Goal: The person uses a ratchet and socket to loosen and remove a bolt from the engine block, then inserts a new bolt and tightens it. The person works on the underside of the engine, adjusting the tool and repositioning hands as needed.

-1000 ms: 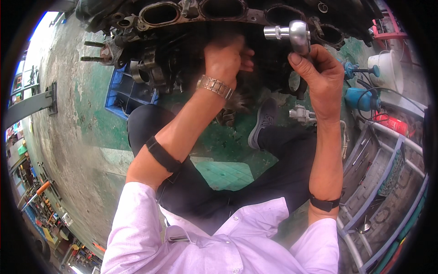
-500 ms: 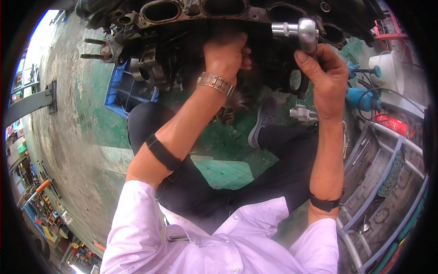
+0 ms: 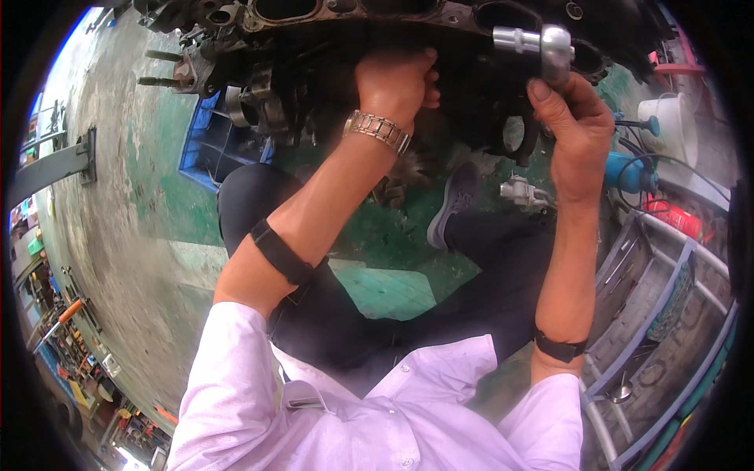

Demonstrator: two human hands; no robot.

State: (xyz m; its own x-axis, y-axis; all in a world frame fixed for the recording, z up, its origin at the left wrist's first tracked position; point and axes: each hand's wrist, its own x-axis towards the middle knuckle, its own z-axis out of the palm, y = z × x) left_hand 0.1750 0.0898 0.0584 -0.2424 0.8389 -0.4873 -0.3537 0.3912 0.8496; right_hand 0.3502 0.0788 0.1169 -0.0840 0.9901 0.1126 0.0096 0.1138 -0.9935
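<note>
R hand (image 3: 580,129) has the ratchet (image 3: 556,49), w/ chrome socket (image 3: 516,39) on its head; fingers wrapped snug just under the head, thumb on the L side, index on the R, no visible slack. Handle mostly hidden by the hand, so its axis is approx only: looks to run down into the palm. Key relation: socket's long axis is approx horiz. in view, free end pointing L, i.e. toward the L hand (image 3: 395,86), which is L and a bit lower, well apart from it. R hand is the near one, already on the tool; L hand has no contact w/ it. L fingers part curled, thumb up and R, tips lost in shadow at the dark engine assy (image 3: 471,86); can't tell if they grip anything. Tool is in front of the R part of the ported flange (image 3: 454,19) in view; touching or not, can't tell, no depth cue. FYI silver metal part (image 3: 521,191) on the floor (image 3: 397,267), L of R wrist.
</note>
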